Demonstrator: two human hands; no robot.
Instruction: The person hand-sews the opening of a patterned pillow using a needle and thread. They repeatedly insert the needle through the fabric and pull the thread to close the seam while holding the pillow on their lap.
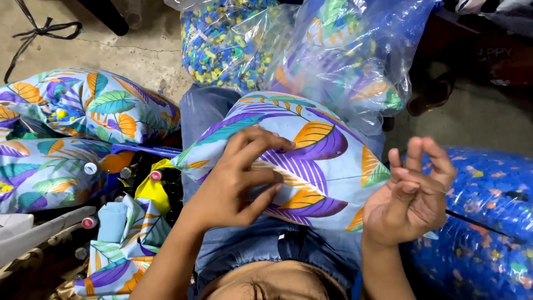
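A stuffed cushion (311, 150) in pale blue cloth printed with purple, orange and green leaves lies on my lap, over blue jeans (205, 111). My left hand (239, 178) rests on its near left side, thumb and fingers pinching the cloth at a seam. To the right of the cushion, my right hand (411, 191) is raised with its fingertips pinched together. A thin thread (344, 178) runs taut from the seam toward that hand. Any needle is too small to make out.
Two more leaf-print cushions (83, 105) lie on the concrete floor at the left. Empty printed covers (127, 244) and small red-capped bottles (156, 175) sit at lower left. Clear bags of coloured foam chips (222, 39) stand ahead, and a blue-looking one (488, 189) at the right.
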